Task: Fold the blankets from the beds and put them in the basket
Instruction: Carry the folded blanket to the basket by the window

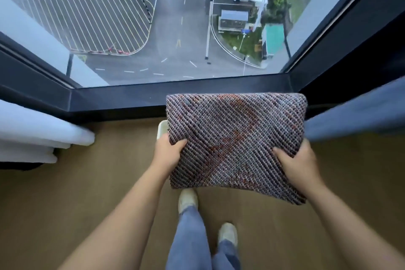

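While both hands were clamped on the folded blanket (236, 138), it looked like the drop-in step, so imo the trick was to keep it level and lower it straight down, not toss it. Left hand (168, 153) gripped the near-left corner w/ thumb on top, right hand (298, 166) pinched the near-right edge the same way, hands well apart, one per side. Blanket was held in the air, flat-ish and face up, above the floor (109, 182) and right over a white basket (162, 130), of which only a bit of rim poked out by the left hand. Most of the basket was hidden, so I couldn't tell if the blanket would fit w/o tucking. I'd line up the edges w/ the rim first, then let both sides go together so the fold doesn't pop open. Long axis ran left to right, roughly parallel w/ the window sill (197, 94), the rounded far edge pointing at the glass, near-right corner sagging a little toward the person. White bed (32, 129) sat off to the left.
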Demonstrator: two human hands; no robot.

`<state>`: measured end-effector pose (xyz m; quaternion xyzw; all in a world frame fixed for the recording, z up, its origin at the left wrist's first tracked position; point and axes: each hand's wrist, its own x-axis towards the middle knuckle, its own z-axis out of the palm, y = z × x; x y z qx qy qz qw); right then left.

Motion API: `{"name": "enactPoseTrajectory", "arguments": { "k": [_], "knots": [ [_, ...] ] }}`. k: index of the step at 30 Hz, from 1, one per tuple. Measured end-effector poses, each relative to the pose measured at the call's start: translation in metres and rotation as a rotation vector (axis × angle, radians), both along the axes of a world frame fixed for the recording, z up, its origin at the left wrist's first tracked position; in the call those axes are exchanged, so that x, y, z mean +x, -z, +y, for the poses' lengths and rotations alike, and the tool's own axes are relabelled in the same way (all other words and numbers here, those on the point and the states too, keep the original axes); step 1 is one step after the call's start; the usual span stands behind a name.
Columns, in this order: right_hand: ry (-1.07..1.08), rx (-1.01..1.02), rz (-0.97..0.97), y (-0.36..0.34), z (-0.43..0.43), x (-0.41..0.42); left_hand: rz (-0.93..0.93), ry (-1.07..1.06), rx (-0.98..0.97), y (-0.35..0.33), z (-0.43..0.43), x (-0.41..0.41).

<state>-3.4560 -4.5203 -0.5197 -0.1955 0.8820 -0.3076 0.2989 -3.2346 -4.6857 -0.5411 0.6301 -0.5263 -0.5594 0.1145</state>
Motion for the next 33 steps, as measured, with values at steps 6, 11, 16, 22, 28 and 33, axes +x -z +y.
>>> {"name": "enactPoseTrajectory", "arguments": {
  "k": [6,11,16,22,28,33],
  "knots": [
    [-0.025,0.066,-0.055,0.196,-0.054,0.003,-0.145,-0.015,0.026,0.211,-0.052,0.013],
    [-0.117,0.161,-0.132,0.309,-0.073,0.027,-0.296,0.000,0.012,0.314,-0.069,0.040],
    [-0.202,0.372,-0.121,0.365,-0.082,0.051,-0.543,0.133,0.010,0.358,-0.068,0.062],
    [-0.272,0.707,-0.146,0.401,-0.095,0.060,-0.783,0.385,0.061,0.388,-0.077,0.046],
    [-0.384,0.813,-0.014,0.448,-0.095,0.068,-0.892,0.505,0.052,0.430,-0.074,0.044],
    [-0.298,0.694,-0.064,0.428,-0.096,0.068,-0.761,0.428,0.049,0.408,-0.073,0.043]
  ]
}}
